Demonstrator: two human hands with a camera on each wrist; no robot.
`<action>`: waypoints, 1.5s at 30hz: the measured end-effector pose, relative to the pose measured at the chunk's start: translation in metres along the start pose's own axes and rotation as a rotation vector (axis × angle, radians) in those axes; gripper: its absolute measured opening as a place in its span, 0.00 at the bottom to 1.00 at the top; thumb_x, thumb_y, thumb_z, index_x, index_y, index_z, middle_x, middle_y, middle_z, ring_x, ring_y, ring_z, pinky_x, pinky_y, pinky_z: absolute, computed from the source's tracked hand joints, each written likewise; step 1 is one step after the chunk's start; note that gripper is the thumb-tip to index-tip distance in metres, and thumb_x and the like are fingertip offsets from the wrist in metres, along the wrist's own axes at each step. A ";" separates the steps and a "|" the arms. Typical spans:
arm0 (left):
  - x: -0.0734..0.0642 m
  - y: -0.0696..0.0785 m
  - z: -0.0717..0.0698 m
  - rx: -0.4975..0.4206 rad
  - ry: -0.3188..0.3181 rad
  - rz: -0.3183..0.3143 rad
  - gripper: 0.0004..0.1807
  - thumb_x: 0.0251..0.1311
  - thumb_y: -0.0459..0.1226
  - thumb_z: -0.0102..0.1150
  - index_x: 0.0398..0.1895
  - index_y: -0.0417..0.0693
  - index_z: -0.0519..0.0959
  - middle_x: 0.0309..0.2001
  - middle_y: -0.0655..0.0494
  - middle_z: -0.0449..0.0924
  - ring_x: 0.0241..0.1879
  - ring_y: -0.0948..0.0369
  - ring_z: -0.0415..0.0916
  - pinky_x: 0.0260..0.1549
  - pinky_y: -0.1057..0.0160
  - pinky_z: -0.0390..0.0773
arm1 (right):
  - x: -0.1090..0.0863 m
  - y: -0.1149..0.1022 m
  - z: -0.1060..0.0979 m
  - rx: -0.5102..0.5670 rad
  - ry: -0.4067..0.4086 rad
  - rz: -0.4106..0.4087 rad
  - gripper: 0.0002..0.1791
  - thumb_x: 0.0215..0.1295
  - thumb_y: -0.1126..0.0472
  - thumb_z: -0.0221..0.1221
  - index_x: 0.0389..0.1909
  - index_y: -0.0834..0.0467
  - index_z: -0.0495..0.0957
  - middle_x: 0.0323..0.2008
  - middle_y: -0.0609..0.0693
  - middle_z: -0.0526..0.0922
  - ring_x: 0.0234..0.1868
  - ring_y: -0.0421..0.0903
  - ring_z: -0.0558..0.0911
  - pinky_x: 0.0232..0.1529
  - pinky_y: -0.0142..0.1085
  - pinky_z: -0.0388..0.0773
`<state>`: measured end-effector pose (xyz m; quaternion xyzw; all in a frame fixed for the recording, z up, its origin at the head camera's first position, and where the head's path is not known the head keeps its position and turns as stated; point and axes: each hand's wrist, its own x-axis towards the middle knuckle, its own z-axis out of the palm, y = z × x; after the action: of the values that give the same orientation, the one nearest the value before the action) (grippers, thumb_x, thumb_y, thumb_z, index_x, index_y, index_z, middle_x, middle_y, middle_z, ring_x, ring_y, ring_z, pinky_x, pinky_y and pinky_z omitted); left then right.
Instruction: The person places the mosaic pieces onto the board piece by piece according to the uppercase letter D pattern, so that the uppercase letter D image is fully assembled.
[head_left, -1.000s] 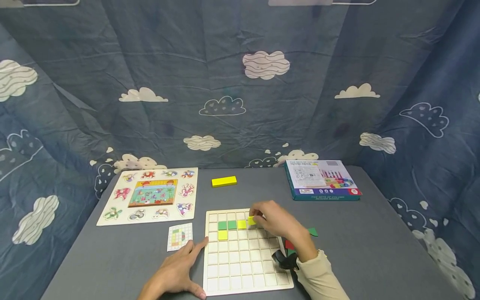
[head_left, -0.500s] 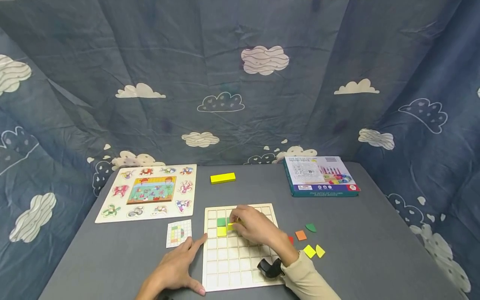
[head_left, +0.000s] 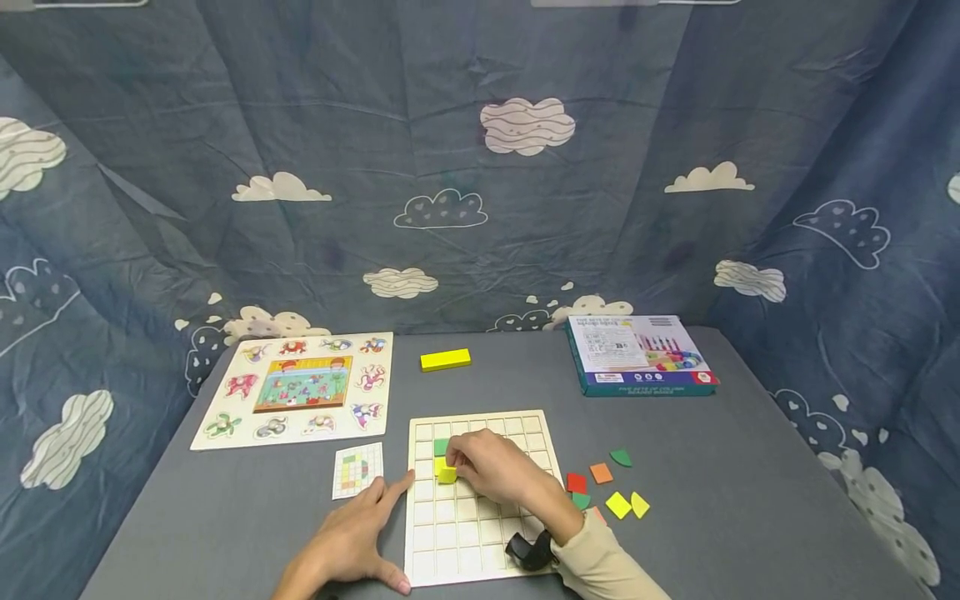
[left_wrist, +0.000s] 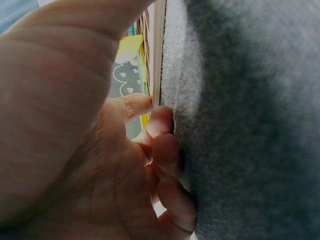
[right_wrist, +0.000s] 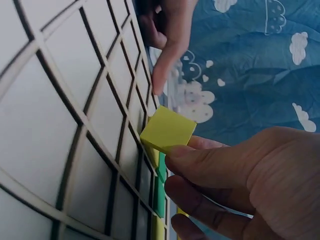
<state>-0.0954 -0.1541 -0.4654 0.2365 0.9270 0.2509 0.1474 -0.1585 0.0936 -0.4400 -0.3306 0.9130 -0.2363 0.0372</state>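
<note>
My right hand (head_left: 491, 467) pinches a yellow square tile (right_wrist: 169, 129) between thumb and fingers, low over the wooden grid board (head_left: 487, 558). In the right wrist view the tile is tilted, one corner close to the board's surface. From the head it overlaps another yellow tile (head_left: 438, 467) lying in the grid. A green tile (head_left: 441, 447) sits behind that one, and my right hand hides part of this row. My left hand (head_left: 348, 537) lies at the board's left edge, fingers and thumb spread, the index fingertip and thumb right at the rim.
Left of the board lies a small pattern card (head_left: 357, 471), with an animal puzzle board (head_left: 292, 383) behind it. A yellow block (head_left: 446, 360) and a boxed set (head_left: 641, 354) stand farther back. Loose pieces, among them an orange square (head_left: 601, 473) and a green quarter-circle (head_left: 621, 457), lie to the right.
My right hand has moved left across the grid and a little nearer, carrying a yellow tile from the far row's right part to beside the yellow tile at left. My left hand stays put.
</note>
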 end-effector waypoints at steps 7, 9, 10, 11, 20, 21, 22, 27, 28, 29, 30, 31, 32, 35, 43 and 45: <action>0.000 -0.001 0.001 -0.001 -0.006 -0.007 0.74 0.21 0.65 0.78 0.79 0.54 0.56 0.37 0.60 0.59 0.30 0.64 0.56 0.24 0.66 0.60 | 0.001 -0.003 0.006 -0.010 -0.007 0.011 0.06 0.66 0.67 0.61 0.35 0.53 0.83 0.30 0.40 0.82 0.29 0.31 0.75 0.33 0.27 0.74; 0.000 -0.001 0.001 -0.003 -0.008 -0.007 0.74 0.21 0.65 0.78 0.79 0.54 0.55 0.37 0.59 0.59 0.30 0.64 0.56 0.24 0.66 0.60 | 0.000 -0.004 0.007 -0.012 -0.017 0.008 0.06 0.66 0.67 0.61 0.35 0.52 0.83 0.30 0.40 0.83 0.30 0.31 0.76 0.33 0.27 0.74; 0.000 -0.001 0.002 -0.004 -0.007 -0.006 0.74 0.21 0.65 0.78 0.79 0.54 0.55 0.37 0.60 0.59 0.30 0.64 0.56 0.24 0.66 0.60 | 0.000 -0.004 0.008 -0.014 -0.022 0.006 0.07 0.66 0.67 0.61 0.36 0.52 0.83 0.30 0.40 0.83 0.30 0.31 0.76 0.33 0.27 0.75; 0.000 -0.001 0.002 -0.003 -0.008 -0.007 0.74 0.21 0.66 0.78 0.79 0.54 0.55 0.37 0.60 0.59 0.30 0.64 0.56 0.24 0.66 0.61 | -0.001 -0.004 0.008 -0.015 -0.028 0.004 0.07 0.66 0.68 0.61 0.36 0.52 0.83 0.31 0.40 0.83 0.30 0.31 0.76 0.33 0.27 0.75; 0.000 -0.001 0.003 -0.010 -0.017 -0.011 0.74 0.21 0.65 0.79 0.80 0.54 0.55 0.38 0.59 0.60 0.31 0.63 0.57 0.25 0.65 0.61 | -0.002 -0.005 0.011 -0.051 -0.039 -0.013 0.08 0.65 0.67 0.62 0.39 0.52 0.87 0.34 0.41 0.85 0.33 0.31 0.79 0.34 0.27 0.76; 0.000 -0.001 0.003 -0.011 -0.018 -0.011 0.74 0.21 0.65 0.79 0.80 0.54 0.55 0.38 0.59 0.60 0.31 0.63 0.57 0.25 0.66 0.61 | -0.002 -0.005 0.011 -0.059 -0.036 -0.014 0.08 0.65 0.67 0.62 0.39 0.51 0.87 0.34 0.42 0.86 0.33 0.32 0.79 0.35 0.27 0.76; 0.000 -0.001 0.003 -0.010 -0.017 -0.010 0.74 0.22 0.65 0.79 0.80 0.54 0.55 0.38 0.59 0.60 0.31 0.63 0.57 0.25 0.66 0.61 | -0.002 -0.005 0.011 -0.062 -0.035 -0.015 0.08 0.64 0.67 0.63 0.39 0.52 0.87 0.35 0.42 0.86 0.34 0.32 0.79 0.35 0.27 0.76; 0.000 -0.002 0.003 -0.006 -0.012 -0.008 0.74 0.21 0.65 0.79 0.79 0.54 0.55 0.38 0.59 0.60 0.31 0.63 0.57 0.24 0.66 0.61 | -0.003 -0.005 0.011 -0.079 -0.032 -0.030 0.09 0.61 0.68 0.65 0.37 0.52 0.88 0.37 0.43 0.86 0.35 0.33 0.80 0.36 0.28 0.77; 0.000 -0.002 0.003 -0.003 -0.011 -0.009 0.74 0.21 0.65 0.79 0.79 0.54 0.55 0.38 0.59 0.60 0.31 0.64 0.57 0.24 0.66 0.61 | -0.003 -0.005 0.011 -0.082 -0.032 -0.033 0.09 0.61 0.68 0.65 0.37 0.52 0.88 0.37 0.43 0.86 0.36 0.33 0.80 0.36 0.28 0.77; 0.000 -0.002 0.004 -0.002 -0.010 -0.011 0.74 0.21 0.65 0.79 0.79 0.54 0.55 0.38 0.59 0.60 0.31 0.64 0.57 0.25 0.66 0.61 | -0.003 -0.005 0.011 -0.086 -0.031 -0.037 0.09 0.61 0.68 0.65 0.37 0.52 0.88 0.37 0.43 0.86 0.36 0.33 0.80 0.37 0.28 0.77; 0.000 -0.002 0.004 0.000 -0.009 -0.011 0.74 0.20 0.65 0.79 0.79 0.54 0.55 0.38 0.59 0.60 0.32 0.63 0.57 0.25 0.66 0.61 | -0.003 -0.005 0.011 -0.089 -0.031 -0.040 0.10 0.60 0.69 0.65 0.37 0.52 0.88 0.37 0.43 0.86 0.36 0.33 0.80 0.37 0.28 0.77; 0.000 -0.002 0.004 0.002 -0.010 -0.012 0.74 0.20 0.65 0.79 0.79 0.54 0.55 0.38 0.60 0.60 0.32 0.63 0.57 0.25 0.66 0.62 | -0.003 -0.005 0.011 -0.091 -0.030 -0.043 0.10 0.60 0.69 0.65 0.37 0.52 0.88 0.37 0.43 0.86 0.36 0.32 0.80 0.37 0.28 0.77; 0.000 -0.002 0.004 0.001 -0.010 -0.013 0.74 0.20 0.65 0.79 0.79 0.54 0.55 0.38 0.60 0.60 0.32 0.63 0.58 0.25 0.66 0.62 | -0.003 -0.005 0.011 -0.091 -0.029 -0.045 0.10 0.60 0.69 0.65 0.37 0.52 0.88 0.37 0.43 0.86 0.35 0.32 0.79 0.36 0.28 0.76; 0.000 -0.002 0.004 0.001 -0.010 -0.011 0.74 0.21 0.65 0.79 0.80 0.54 0.55 0.39 0.59 0.61 0.33 0.63 0.58 0.26 0.65 0.62 | -0.003 -0.004 0.010 -0.093 -0.029 -0.048 0.09 0.60 0.69 0.65 0.37 0.53 0.87 0.35 0.43 0.85 0.31 0.32 0.75 0.34 0.27 0.74; 0.001 -0.001 0.002 -0.011 -0.014 -0.017 0.74 0.20 0.64 0.80 0.79 0.55 0.55 0.38 0.59 0.60 0.32 0.63 0.58 0.25 0.65 0.61 | -0.003 -0.004 0.010 -0.102 -0.027 -0.058 0.07 0.61 0.67 0.66 0.36 0.52 0.87 0.33 0.42 0.84 0.31 0.32 0.74 0.33 0.27 0.73; 0.001 0.000 0.002 -0.017 -0.017 -0.023 0.74 0.20 0.64 0.80 0.79 0.55 0.55 0.38 0.58 0.60 0.32 0.62 0.57 0.25 0.65 0.60 | -0.003 -0.003 0.009 -0.106 -0.029 -0.063 0.07 0.61 0.67 0.66 0.36 0.51 0.88 0.34 0.41 0.85 0.34 0.32 0.78 0.35 0.28 0.75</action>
<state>-0.0957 -0.1533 -0.4672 0.2269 0.9262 0.2548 0.1603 -0.1522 0.0892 -0.4470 -0.3641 0.9127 -0.1839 0.0255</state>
